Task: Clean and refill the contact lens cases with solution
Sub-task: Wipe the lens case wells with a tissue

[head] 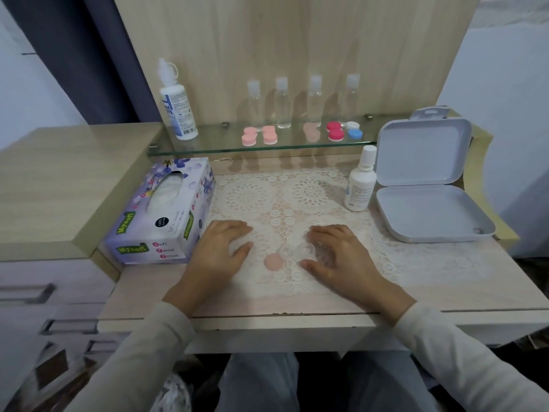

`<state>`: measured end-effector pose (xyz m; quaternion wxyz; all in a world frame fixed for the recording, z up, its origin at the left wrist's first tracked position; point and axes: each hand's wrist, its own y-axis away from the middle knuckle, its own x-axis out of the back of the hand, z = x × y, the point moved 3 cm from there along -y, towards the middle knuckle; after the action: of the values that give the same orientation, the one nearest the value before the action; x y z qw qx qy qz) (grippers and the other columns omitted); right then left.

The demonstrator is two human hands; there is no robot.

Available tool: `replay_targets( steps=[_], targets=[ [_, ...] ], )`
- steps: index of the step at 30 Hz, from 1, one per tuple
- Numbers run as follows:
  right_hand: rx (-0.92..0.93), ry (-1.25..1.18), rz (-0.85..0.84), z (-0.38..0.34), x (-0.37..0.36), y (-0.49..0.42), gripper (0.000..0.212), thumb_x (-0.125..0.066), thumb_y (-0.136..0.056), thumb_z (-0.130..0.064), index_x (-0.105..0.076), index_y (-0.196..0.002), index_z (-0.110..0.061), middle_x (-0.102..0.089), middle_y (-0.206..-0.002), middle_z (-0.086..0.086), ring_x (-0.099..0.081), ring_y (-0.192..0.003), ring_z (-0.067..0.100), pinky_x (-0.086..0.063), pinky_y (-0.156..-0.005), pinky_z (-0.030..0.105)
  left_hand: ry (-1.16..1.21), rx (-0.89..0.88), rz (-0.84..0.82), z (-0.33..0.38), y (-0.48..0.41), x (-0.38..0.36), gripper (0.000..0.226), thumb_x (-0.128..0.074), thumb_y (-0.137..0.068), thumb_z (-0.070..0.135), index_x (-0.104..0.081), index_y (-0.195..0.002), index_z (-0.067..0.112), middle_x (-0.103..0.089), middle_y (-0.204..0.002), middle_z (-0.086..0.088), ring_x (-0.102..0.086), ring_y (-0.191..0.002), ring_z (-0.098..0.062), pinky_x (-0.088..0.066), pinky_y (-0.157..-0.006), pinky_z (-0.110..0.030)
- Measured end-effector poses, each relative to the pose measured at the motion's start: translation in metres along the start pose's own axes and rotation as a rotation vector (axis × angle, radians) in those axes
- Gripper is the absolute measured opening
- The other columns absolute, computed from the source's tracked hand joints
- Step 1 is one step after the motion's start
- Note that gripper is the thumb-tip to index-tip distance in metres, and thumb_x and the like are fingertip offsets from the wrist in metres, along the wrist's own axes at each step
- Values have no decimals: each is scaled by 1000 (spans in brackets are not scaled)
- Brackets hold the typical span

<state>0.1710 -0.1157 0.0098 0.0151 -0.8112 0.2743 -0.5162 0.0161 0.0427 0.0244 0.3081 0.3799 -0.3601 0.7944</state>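
Left hand (221, 251): we see it palm down on the lace mat (312, 191), fingers relaxed and spread, holding nothing.
Right hand (335, 254): palm down, fingers loosely bent; we cannot tell whether it grips the case.
Clear lens case (301, 250): on the mat, between the right hand's thumb and forefinger.
Pink cap (274, 262): flat between both hands, just beside the case.
Solution bottle (360, 185): upright beyond the right hand.
Tissue box (162, 212): just outside the left hand.

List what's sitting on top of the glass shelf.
On the glass shelf: a large solution bottle, four small clear bottles, and five lens cases, two pink, one peach, one red, one white-and-blue. The cases hide some bottle bases.
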Motion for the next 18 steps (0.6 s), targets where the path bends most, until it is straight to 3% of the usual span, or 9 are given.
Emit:
replay_targets(
  steps=[4,7,11,18],
  targets=[
    [14,82,-36,0,-3,1,66,-56,-75,-59,-59,-120,-12,-53,-132,2,-43,-120,19,-28,-99,24,-5,-78,200,5,-17,41,18,-65,-83,13,-69,-99,7,-67,-101,-8,-51,-94,-11,-33,-87,-20],
    [5,89,-45,1,-4,1,74,-45,-72,-66,-60,-120,-12,-54,-131,2,-44,-120,20,-30,-100,27,-62,-117,252,-1,-30,70,24,-59,-84,24,-70,-95,5,-67,-92,-10,-56,-86,-15,-36,-78,-19],
    [8,98,-46,2,-5,1,76,-43,-72,-67,-59,-121,-12,-53,-132,1,-43,-121,19,-32,-101,29,-166,238,137,-38,-49,97,21,-55,-90,18,-66,-107,11,-63,-103,-6,-53,-88,-18,-30,-72,-17],
    [23,100,-41,3,-5,2,79,-36,-72,-70,-59,-121,-13,-53,-132,-1,-43,-121,18,-30,-100,27,-339,304,-56,-81,-67,106,24,-58,-86,5,-67,-108,5,-64,-113,-18,-56,-104,-32,-37,-91,-27]
  ],
)
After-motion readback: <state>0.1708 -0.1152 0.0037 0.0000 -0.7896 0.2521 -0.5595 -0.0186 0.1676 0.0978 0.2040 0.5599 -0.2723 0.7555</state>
